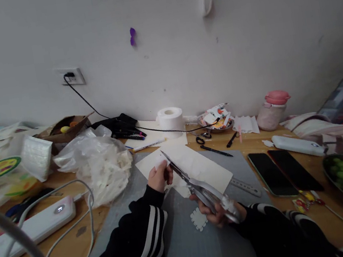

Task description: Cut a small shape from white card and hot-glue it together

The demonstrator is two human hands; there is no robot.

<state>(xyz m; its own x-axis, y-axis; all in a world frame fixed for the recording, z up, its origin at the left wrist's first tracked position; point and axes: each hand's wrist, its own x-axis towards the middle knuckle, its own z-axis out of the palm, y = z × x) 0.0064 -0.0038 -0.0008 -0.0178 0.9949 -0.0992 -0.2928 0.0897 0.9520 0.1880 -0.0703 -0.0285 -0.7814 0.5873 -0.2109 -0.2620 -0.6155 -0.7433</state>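
Right, scissors (197,187): your right hand (218,212) is closed around the handles; keep the blades square.
paper piece (160,162): your left hand (159,176) pinches it; feed slowly, fingers clear.

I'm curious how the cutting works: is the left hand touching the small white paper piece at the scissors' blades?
Touching. The head view shows the left hand pinching the white paper piece between fingertips, right beside the scissors.

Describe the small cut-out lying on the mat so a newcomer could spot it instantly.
On the grey mat covering the middle of the wooden table, look just left of the right hand gripping the scissors. The cut-out is the small white scalloped-edged piece lying flat there, alone.
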